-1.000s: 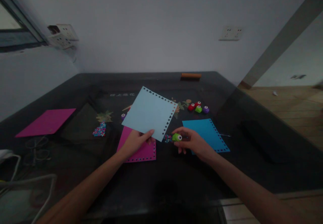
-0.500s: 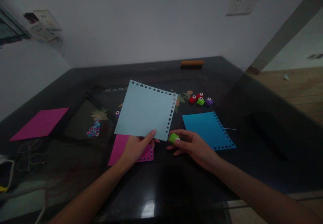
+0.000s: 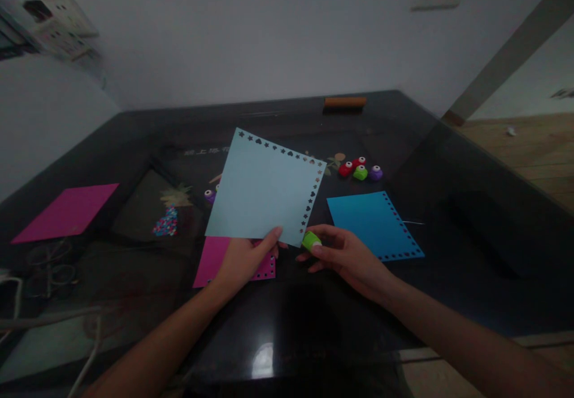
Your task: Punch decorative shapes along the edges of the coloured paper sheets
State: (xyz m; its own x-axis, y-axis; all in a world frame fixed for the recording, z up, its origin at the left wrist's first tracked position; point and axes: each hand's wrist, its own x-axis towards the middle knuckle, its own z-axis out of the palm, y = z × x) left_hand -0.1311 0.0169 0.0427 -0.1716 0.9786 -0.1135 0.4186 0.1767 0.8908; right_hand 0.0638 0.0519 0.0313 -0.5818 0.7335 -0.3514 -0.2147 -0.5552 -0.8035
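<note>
A pale blue sheet of paper is pinched at its lower edge by my left hand, thumb on top and fingers beneath. Small star, heart and other cut-outs line its top and right edges. My right hand grips a green craft punch at the sheet's lower right corner; whether the paper sits inside its slot I cannot tell. Below the sheet, partly covered by it and my left hand, lies a pink punched sheet. A brighter blue sheet with holes along two edges rests beside my right hand.
Several red, green and purple punches stand at the back right. Purple punches peek out left of the held sheet. Further left are a confetti pile and a pink sheet. An orange-brown roll lies by the wall.
The view has tilted down slightly. My left hand has shifted and turned the pale blue sheet a little; its lower right corner stays at the green punch in my right hand.
</note>
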